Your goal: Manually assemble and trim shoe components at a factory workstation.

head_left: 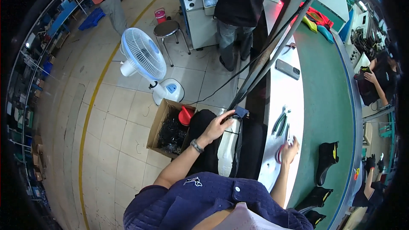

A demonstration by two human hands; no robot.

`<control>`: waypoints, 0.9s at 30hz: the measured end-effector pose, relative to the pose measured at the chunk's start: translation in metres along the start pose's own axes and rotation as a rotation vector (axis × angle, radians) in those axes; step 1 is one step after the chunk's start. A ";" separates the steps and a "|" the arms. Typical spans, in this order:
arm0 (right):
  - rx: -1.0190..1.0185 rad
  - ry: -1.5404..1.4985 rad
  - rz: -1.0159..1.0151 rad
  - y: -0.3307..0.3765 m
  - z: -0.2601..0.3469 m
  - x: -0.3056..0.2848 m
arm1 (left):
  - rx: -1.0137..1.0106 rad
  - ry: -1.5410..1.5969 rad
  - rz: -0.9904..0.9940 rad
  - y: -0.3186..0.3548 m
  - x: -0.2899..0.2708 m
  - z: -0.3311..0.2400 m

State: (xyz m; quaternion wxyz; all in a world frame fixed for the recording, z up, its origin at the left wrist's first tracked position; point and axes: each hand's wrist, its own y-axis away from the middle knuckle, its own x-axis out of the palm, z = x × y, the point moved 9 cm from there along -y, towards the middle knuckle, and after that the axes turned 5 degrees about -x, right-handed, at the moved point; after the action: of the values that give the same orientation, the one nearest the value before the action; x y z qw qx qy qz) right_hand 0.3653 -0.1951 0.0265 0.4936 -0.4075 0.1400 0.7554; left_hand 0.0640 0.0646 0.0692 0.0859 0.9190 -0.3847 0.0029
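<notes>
Across my lap lies a shoe [227,152], its long white underside up and dark material along its edge. My left hand [215,128] grips the far end of this shoe, thumb and fingers on either side. Over on the white bench strip [272,168], my right hand [290,151] has its fingers curled at a red-handled tool that looks like scissors [279,154]; the fingers partly cover it. Just beyond that hand lie green-handled pliers [280,124].
A phone [287,69] lies farther up the bench. Black boots [327,162] stand on the green conveyor belt [319,115] to the right. At left are an open carton [164,121] of black scraps, a fan [145,55] and a stool [167,28]. Metal posts [272,51] rise beyond my lap.
</notes>
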 end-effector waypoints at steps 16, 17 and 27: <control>0.624 -0.888 0.621 0.103 0.043 -0.013 | -0.068 0.136 -0.142 0.040 -0.014 0.004; 0.538 -0.877 0.720 0.109 0.068 -0.014 | -0.042 0.121 -0.154 0.045 -0.013 -0.001; 0.412 -0.776 1.358 0.180 0.195 -0.015 | -0.122 -0.299 -0.244 0.096 0.017 0.011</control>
State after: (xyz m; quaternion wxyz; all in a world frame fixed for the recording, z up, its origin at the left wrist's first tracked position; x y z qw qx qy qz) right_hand 0.1199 -0.1704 0.1261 0.0057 0.1570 0.3121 0.9370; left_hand 0.0080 -0.0153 0.0742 0.0830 0.9421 -0.2784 -0.1673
